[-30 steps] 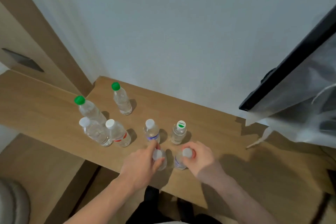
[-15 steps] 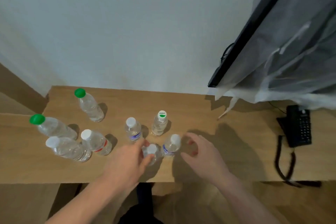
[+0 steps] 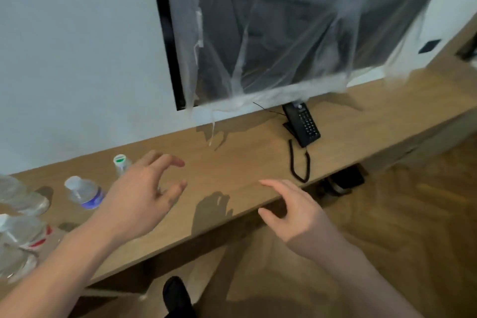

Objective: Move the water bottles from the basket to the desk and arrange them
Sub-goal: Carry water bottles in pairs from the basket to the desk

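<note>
Several clear water bottles stand on the wooden desk (image 3: 232,162) at the left of the head view. A blue-labelled bottle (image 3: 84,192) has a white cap, and a bottle with a green-and-white cap (image 3: 120,162) peeks out behind my left hand. A red-labelled bottle (image 3: 24,236) shows at the left edge. My left hand (image 3: 144,196) hovers above the desk with loosely spread fingers and holds nothing. It hides the bottles beneath it. My right hand (image 3: 294,210) hangs open over the desk's front edge, also holding nothing. No basket is in view.
A black corded telephone (image 3: 302,124) lies on the desk at the right, its coiled cord (image 3: 299,162) trailing toward the front edge. A wall-mounted screen wrapped in clear plastic (image 3: 284,28) hangs above the desk. Wooden floor (image 3: 387,240) lies to the right.
Both hands have let go of the two front bottles and lifted away to the right. The view has swung right, pushing the bottles to the left edge and bringing the telephone in.
</note>
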